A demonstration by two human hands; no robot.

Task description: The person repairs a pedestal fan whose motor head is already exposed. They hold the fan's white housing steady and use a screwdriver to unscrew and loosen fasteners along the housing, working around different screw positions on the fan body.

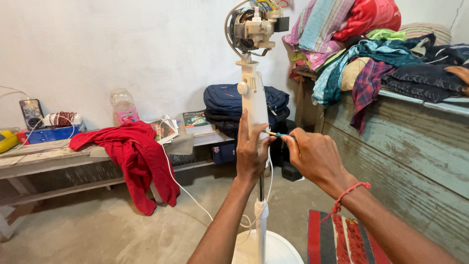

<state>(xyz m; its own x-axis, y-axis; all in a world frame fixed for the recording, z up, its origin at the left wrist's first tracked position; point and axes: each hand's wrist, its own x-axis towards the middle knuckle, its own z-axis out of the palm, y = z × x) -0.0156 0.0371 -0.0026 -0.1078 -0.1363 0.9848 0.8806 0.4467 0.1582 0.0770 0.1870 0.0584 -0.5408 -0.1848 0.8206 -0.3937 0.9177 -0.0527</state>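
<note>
While gripped, fan column point(255, 93) amid open floor point(97, 230).

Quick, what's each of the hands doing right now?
Left hand: closed around the white fan column.
Right hand: closed on a small screwdriver, tip at the column.

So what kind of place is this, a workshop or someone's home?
Probably a room in a home used for repairs: clothes piled on a wooden chest, backpacks by the wall, and a stripped pedestal fan under the hands.
</note>
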